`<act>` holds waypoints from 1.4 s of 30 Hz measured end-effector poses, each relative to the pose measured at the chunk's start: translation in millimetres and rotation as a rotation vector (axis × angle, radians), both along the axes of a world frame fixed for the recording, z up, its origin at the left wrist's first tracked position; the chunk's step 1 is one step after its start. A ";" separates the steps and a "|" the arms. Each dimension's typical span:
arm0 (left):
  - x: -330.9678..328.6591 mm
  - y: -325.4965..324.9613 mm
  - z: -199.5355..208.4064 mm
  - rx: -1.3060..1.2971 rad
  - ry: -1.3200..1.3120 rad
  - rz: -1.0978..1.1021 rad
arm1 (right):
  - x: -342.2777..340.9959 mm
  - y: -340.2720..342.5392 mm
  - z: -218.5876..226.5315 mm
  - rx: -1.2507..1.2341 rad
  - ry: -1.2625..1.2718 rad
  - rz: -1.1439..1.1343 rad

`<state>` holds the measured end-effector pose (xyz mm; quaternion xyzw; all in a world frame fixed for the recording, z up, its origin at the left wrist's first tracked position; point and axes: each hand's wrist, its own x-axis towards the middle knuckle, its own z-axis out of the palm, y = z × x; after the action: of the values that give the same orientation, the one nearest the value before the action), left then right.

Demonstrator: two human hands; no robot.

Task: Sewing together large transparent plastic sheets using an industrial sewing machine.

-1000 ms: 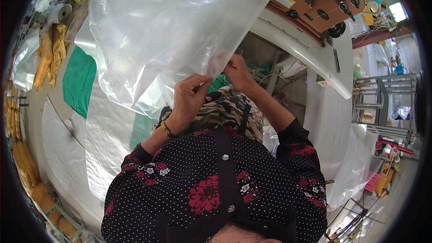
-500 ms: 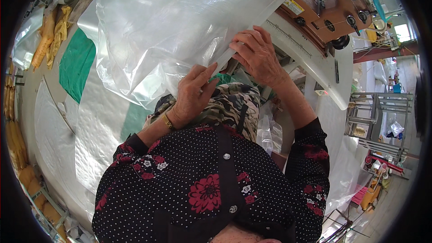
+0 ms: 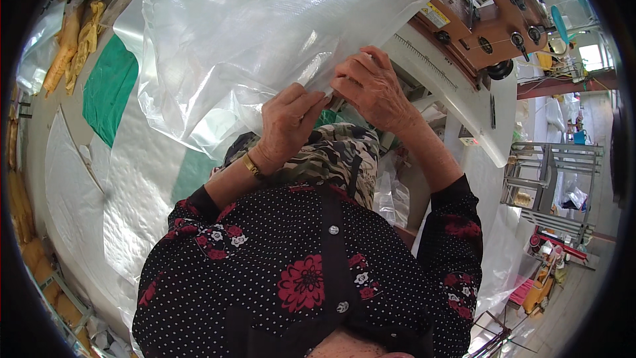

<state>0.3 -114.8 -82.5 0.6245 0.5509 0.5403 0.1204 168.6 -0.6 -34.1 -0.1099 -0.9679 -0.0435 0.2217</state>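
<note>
A large translucent plastic sheet [image 3: 232, 33] spreads from my lap up to a brown sewing machine [image 3: 483, 20] at the upper right, where its far corner meets the needle area. My left hand [image 3: 289, 119] pinches the sheet's near edge between thumb and fingers. Close beside it, my right hand [image 3: 374, 86] has its fingers curled over the same edge, gripping it. The fingertips of both hands nearly meet at a folded strip of the plastic. Below the hands, camouflage trousers [image 3: 331, 149] cover my lap.
The machine's white table [image 3: 457, 99] curves along my right, with a dark slim tool [image 3: 492, 111] on it. A green sheet [image 3: 111, 89] and white sheeting lie at the left, near yellow bundles [image 3: 73, 50]. Metal racks [image 3: 556, 172] stand at the far right.
My right hand has moved slightly left and down, closer to the left. The left fingers have drawn in from stretched to pinching the edge.
</note>
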 end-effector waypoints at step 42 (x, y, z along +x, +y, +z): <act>-11.4 1.1 44.3 -0.109 0.263 -0.093 | 5.4 58.5 23.2 -0.089 0.155 0.024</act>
<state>-11.1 -113.7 -38.2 0.7073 0.5610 0.4170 0.1057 174.1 57.9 -10.8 -0.1109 -0.9501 0.0108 0.2913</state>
